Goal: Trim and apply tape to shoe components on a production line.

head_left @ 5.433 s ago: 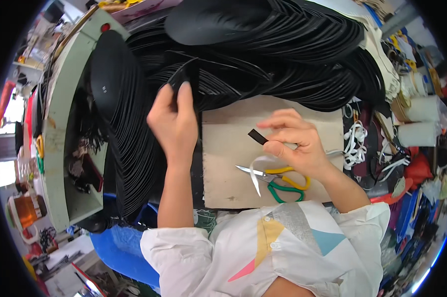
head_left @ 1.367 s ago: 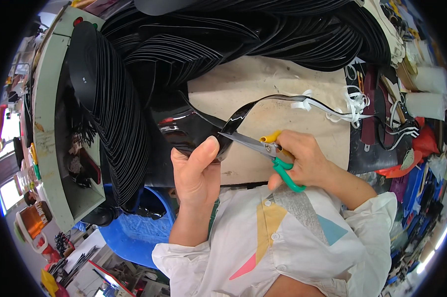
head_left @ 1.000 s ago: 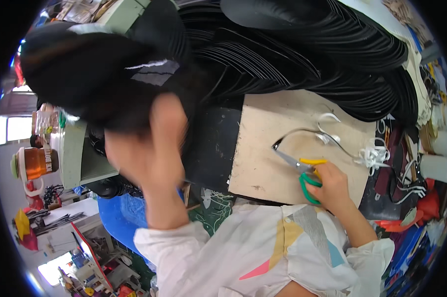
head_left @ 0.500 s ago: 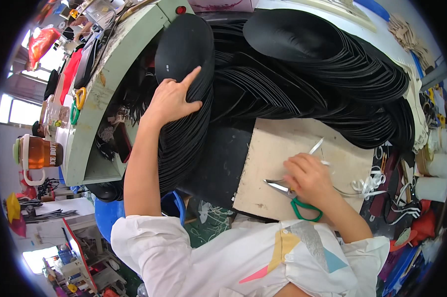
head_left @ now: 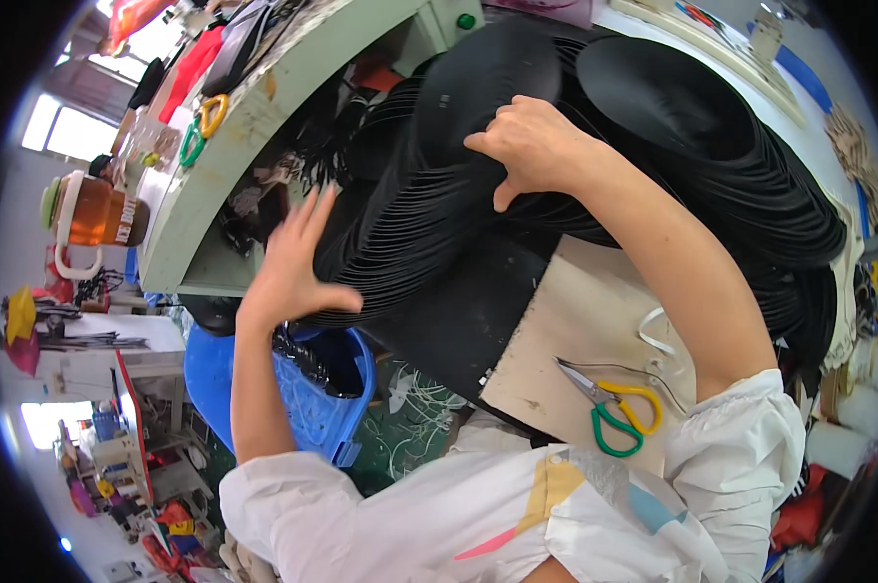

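Note:
A long, leaning stack of thin black oval sheets [head_left: 400, 228] runs from the cabinet's edge toward me. My left hand [head_left: 298, 262], slightly blurred, is at the stack's near left side with fingers spread and thumb out. Across the stack's upper part lies my right hand [head_left: 536, 151], its thumb apart from the fingers and nothing seen in its grasp. Scissors [head_left: 609, 403] with one green and one yellow handle rest on the beige board [head_left: 536, 340], their blades slightly parted. A thin white strip [head_left: 657, 332] curls on that board beside my right forearm.
More black oval sheets [head_left: 667, 92] are piled at the back right. A pale green cabinet [head_left: 181, 238] stands at left, with a handled bottle of amber liquid [head_left: 99, 214] beyond it. Below my left arm is a blue bin [head_left: 351, 413], beside white scraps [head_left: 414, 408] on the floor.
My right hand has left the scissors on the board and crossed to the black stack. My left hand has come down from the stack's top to its near left side. The view has shifted.

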Motion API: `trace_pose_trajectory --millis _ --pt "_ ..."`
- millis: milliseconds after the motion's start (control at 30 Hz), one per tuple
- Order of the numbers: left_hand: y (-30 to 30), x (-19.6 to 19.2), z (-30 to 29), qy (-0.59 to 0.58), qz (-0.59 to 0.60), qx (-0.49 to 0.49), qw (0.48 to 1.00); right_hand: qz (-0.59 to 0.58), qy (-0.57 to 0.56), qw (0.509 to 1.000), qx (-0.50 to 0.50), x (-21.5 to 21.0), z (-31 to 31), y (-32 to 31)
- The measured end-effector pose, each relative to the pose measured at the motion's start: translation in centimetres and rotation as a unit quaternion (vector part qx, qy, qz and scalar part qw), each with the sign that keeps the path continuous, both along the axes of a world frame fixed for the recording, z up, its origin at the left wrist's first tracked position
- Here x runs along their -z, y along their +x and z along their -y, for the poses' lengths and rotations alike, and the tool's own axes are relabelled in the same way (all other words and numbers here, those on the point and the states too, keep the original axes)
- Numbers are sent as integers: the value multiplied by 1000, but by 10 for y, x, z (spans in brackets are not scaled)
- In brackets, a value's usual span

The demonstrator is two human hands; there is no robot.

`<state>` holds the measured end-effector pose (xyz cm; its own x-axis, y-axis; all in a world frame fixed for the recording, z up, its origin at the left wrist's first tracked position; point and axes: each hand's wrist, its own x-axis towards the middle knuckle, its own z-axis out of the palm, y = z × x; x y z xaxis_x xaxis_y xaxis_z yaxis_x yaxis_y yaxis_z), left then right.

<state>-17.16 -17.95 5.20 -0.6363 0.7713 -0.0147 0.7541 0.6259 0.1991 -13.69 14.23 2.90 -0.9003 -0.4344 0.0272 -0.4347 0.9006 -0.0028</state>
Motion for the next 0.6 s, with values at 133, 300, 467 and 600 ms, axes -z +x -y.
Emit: trace_pose_trajectory --millis 133,300,467,600 --pt "35 58 54 87 150 -98 980 60 -32 995 -68 36 29 -12" --pt "60 77 70 157 25 -132 978 -20 -173 977 -121 39 43 -4" --pt "74 94 63 170 -1 -175 970 84 -273 955 -81 70 43 -30" --pt "74 79 63 180 57 -191 963 188 -289 938 -45 64 45 -33"
